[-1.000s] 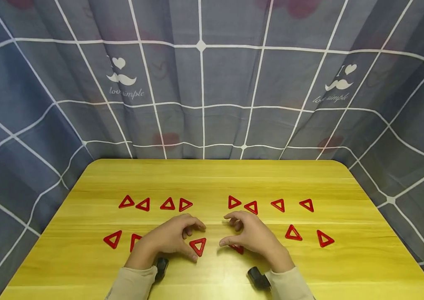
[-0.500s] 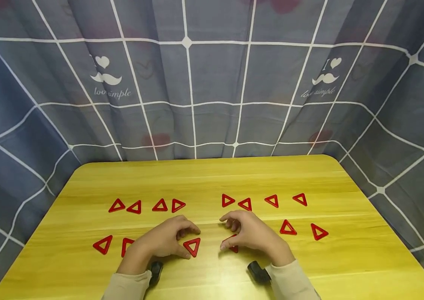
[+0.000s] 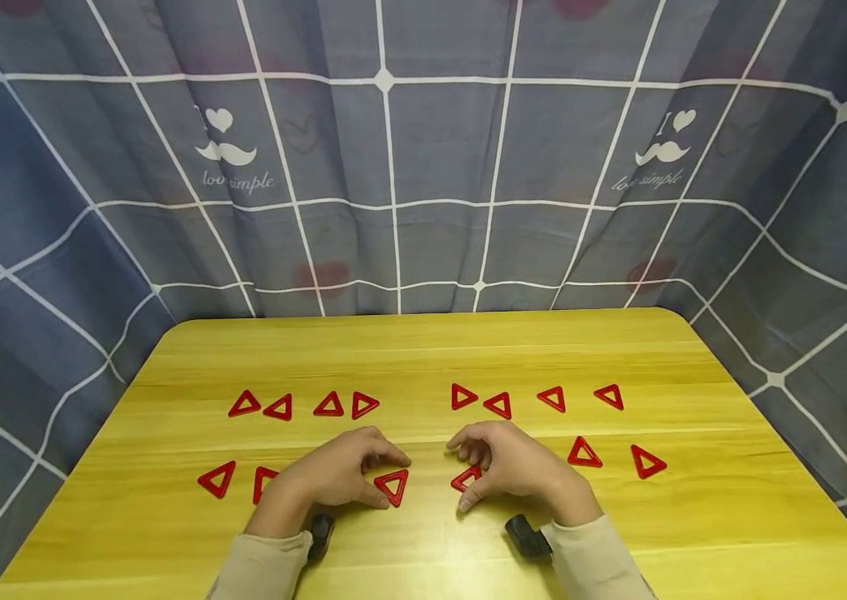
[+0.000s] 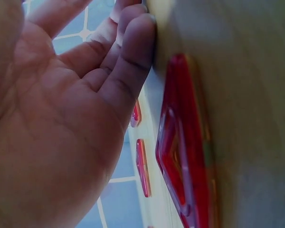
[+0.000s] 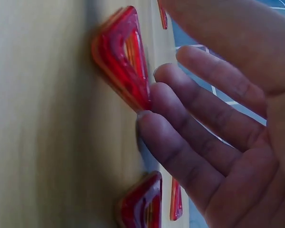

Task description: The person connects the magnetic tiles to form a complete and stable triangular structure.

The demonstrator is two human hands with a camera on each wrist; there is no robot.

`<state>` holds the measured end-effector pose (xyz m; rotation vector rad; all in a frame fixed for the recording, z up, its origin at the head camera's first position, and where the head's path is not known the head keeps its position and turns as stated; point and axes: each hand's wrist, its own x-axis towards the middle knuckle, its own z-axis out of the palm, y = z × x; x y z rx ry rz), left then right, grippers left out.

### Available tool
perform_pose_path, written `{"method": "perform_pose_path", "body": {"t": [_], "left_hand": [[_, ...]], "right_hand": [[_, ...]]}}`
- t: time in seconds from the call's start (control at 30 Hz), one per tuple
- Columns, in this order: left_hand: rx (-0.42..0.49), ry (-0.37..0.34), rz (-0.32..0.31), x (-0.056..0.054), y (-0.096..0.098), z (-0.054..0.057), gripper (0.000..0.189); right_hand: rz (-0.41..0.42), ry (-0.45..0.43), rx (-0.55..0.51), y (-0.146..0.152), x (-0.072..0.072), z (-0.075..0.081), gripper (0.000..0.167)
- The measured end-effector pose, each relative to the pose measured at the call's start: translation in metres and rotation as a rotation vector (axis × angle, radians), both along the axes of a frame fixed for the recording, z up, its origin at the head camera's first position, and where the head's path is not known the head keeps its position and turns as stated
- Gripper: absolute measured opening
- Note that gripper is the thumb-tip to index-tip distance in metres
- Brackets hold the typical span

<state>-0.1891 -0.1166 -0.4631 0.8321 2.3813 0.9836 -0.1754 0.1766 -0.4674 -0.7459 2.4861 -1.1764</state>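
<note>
Grey-blue curtain [image 3: 438,142], ruled with white lines, closes in behind a yellow wood-grain table [image 3: 423,567], and here's the action — two bare hands low over the near half, each bowed around one red, see-through plastic triangle. Big change on the right: a second ago that thumb was covering most of its piece, and now the inner right triangle [image 3: 464,476] shows much more of its frame, sitting between the thumb and the bent fingers of the right hand [image 3: 512,460]. That leaves it framed, judging by the look of it, rather than pinched; the fingers stay loosely curved around nothing, and the wrist view brings the fingertips right up to a red corner, touch impossible to call. Across the gap, the left hand [image 3: 344,468] has barely altered: relaxed, gripping nothing, the inner left triangle [image 3: 402,487] flat on the wood just beside the thumb tip — contact there, again, I can't tell. So both pieces are now within a thumb's closing, neither lifted. Further out, two front-left triangles [image 3: 226,480], one partly behind the wrist, and two front-right triangles [image 3: 584,463]; beyond them, eight back-row triangles [image 3: 329,412] lie untouched.
</note>
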Motion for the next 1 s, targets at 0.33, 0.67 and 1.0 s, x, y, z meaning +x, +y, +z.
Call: {"method": "perform_pose_path", "body": {"t": [0.33,0.67,1.0], "left_hand": [[-0.025,-0.016,-0.004,-0.001,0.005,0.001,0.046],[0.002,0.003,0.011,-0.002,0.008,-0.003,0.04],[0.016,0.056,0.045,-0.002,0.014,-0.004,0.038]], "right_hand": [[0.023,0.013,0.013,-0.001,-0.001,-0.004,0.054],[0.025,0.004,0.027,0.0,0.0,-0.002,0.029],[0.049,0.039,0.014,-0.003,0.001,-0.003,0.023]]}}
